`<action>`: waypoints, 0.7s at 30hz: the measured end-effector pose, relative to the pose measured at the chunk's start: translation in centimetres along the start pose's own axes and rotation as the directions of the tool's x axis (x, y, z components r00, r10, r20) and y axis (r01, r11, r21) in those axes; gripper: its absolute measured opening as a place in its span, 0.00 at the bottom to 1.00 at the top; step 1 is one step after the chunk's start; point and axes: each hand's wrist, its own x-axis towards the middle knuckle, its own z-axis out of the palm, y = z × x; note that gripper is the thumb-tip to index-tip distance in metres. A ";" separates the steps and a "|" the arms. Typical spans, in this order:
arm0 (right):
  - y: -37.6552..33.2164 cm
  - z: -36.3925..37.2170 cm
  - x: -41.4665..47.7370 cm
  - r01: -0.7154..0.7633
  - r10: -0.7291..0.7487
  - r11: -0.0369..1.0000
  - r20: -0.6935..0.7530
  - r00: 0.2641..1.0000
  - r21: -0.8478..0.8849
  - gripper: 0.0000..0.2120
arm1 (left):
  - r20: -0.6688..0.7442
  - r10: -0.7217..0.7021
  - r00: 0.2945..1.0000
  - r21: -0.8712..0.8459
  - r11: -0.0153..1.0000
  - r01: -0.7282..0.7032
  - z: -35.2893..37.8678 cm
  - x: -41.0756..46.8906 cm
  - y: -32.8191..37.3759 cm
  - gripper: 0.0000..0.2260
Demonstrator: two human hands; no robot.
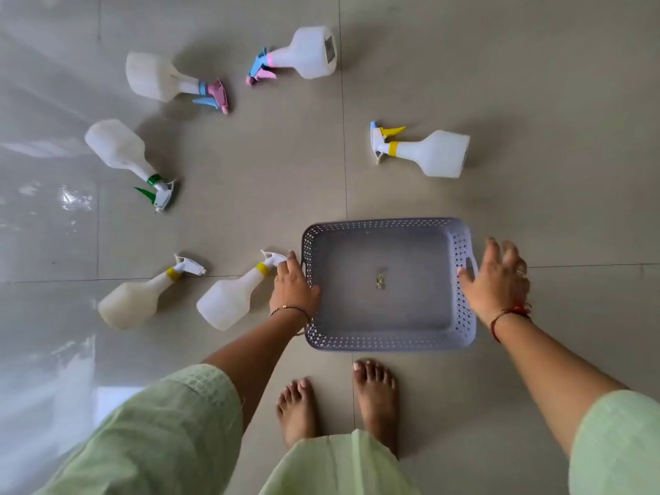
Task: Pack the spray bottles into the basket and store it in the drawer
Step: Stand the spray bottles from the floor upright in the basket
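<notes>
An empty lavender perforated basket point(389, 342) sits on the floor in front of my bare feet. My left hand point(293, 287) lies over its left handle, thumb on the rim and fingers down the outside wall. My right hand point(498, 280) hovers at the right handle with fingers spread, only the thumb touching it. Several white spray bottles lie on their sides: a yellow-collared one point(228, 298) just left of my left hand, another point(134, 301) further left, a green-triggered one point(121, 151), two pink-and-blue ones point(153, 76) point(307, 53), and a yellow-triggered one point(432, 153) beyond the basket.
The floor is glossy grey tile point(535, 83) with grout lines; bright glare covers the left side. My feet point(296, 412) stand just below the basket. Light green sleeves and clothing fill the bottom of the view. No drawer is in sight.
</notes>
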 end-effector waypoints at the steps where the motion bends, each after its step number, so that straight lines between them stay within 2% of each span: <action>1: 0.6 0.5 0.4 -0.072 0.070 0.996 0.050 0.996 0.045 0.33 | 0.018 -0.045 0.999 0.010 0.999 0.045 0.5 0.5 -0.1 0.34; 4: 1.3 2.1 1.2 -0.207 0.156 0.959 0.250 0.956 0.194 0.31 | 0.085 -0.186 0.979 0.003 0.982 0.186 1.8 2.0 -0.8 0.32; 6: 1.0 3.2 1.7 -0.239 0.175 0.946 0.276 0.945 0.219 0.25 | 0.126 -0.223 0.967 -0.004 0.974 0.225 2.8 2.6 -1.3 0.31; 11: 0.9 4.9 2.6 -0.215 0.174 0.961 0.227 0.958 0.174 0.17 | 0.040 -0.093 0.995 -0.012 0.996 0.094 3.5 3.9 -3.0 0.16; 16: -0.4 5.8 2.7 -0.196 0.166 0.968 0.179 0.970 0.159 0.14 | 0.032 0.007 0.999 -0.084 0.996 -0.004 1.7 5.6 -4.4 0.10; 17: -0.9 5.9 2.7 -0.199 0.170 0.966 0.178 0.969 0.164 0.13 | -0.013 0.022 1.000 -0.067 0.997 -0.023 1.1 5.8 -4.8 0.10; 19: -1.9 6.0 2.7 -0.204 0.170 0.961 0.185 0.968 0.185 0.13 | -0.191 0.074 0.979 0.065 0.996 -0.062 -0.1 6.1 -5.8 0.12; 21: -2.8 6.0 2.7 -0.215 0.176 0.954 0.193 0.965 0.210 0.14 | -0.323 0.078 0.943 0.147 0.989 -0.032 -1.3 6.3 -7.1 0.13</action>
